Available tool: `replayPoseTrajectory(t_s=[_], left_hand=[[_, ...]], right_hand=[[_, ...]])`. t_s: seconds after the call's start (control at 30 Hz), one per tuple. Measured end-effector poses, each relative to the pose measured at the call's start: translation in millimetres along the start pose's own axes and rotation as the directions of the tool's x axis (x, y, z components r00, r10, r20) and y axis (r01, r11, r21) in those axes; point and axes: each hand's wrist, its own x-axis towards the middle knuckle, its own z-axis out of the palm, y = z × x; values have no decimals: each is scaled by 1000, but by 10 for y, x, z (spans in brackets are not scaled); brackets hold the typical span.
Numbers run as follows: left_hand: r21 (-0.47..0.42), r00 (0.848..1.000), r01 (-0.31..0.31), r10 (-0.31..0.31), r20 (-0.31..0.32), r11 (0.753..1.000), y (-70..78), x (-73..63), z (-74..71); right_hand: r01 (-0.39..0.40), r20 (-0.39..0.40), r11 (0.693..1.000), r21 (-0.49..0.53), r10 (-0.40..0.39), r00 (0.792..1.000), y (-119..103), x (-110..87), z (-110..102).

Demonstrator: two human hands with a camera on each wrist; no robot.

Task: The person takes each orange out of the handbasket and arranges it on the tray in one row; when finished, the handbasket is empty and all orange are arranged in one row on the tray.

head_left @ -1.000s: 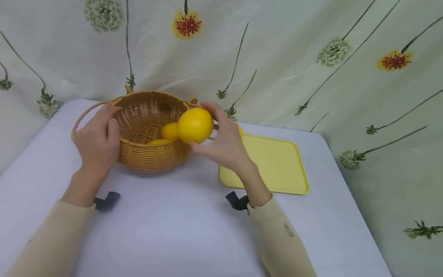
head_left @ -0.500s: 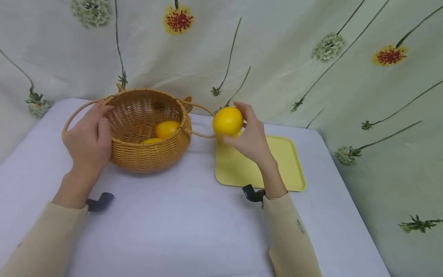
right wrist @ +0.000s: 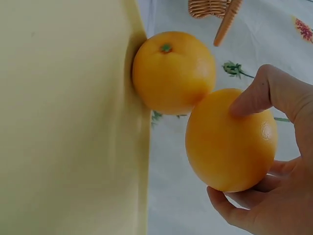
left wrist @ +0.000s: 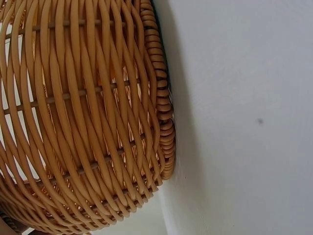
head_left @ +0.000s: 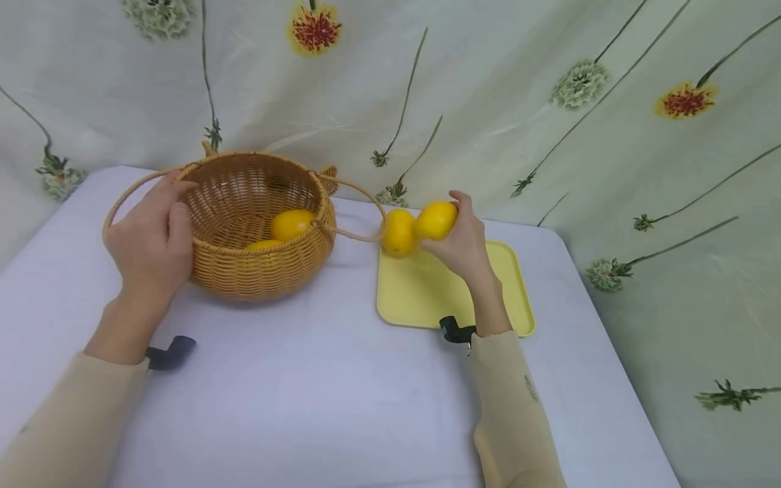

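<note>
My left hand (head_left: 152,237) grips the near-left rim of a round wicker basket (head_left: 262,278), whose woven side (left wrist: 83,107) fills much of the left wrist view. Two oranges (head_left: 293,224) lie inside, the nearer one partly hidden by the rim. My right hand (head_left: 466,244) holds another orange (right wrist: 230,142) between thumb and fingers, over the far part of a yellow tray (head_left: 405,305). Beside it, a second orange (right wrist: 173,73) with a green stem spot sits at the tray's far-left corner; the two overlap in the right wrist view.
One looped basket handle (head_left: 360,238) sticks out to the right, reaching the orange on the tray. The other handle (head_left: 118,203) leans out left, past my left hand. A flower-printed cloth (head_left: 488,81) hangs behind the white-covered table (head_left: 305,407).
My right hand has carried its orange rightward from the basket's rim to above the tray, next to the other orange. My left hand has stayed on the basket.
</note>
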Motion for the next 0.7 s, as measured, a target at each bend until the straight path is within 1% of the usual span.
replayPoseTrajectory(t_s=[0.1,0.17,0.33,0.43,0.53,0.7], left_hand=[[9,1000,7,-7,11,1000,0,1,-10],[16,1000,12,-13,21,1000,-7,-5,-16],[21,999,22,-23,31,1000,-32,-22,-26],[14,999,23,-23,26,1000,-22,-19,-21],[8,1000,20,-20,20,1000,-6,-4,-7],[6,1000,18,-18,22,1000,6,11,5]], right_hand=[[-49,18,998,-25,50,999,121,24,27],[-64,41,998,-23,65,997,196,33,51],[-60,118,997,-47,65,991,318,42,121],[-52,143,996,-78,63,988,352,43,142],[-65,147,995,-74,75,986,361,47,152],[-138,108,989,-54,143,984,349,48,147]])
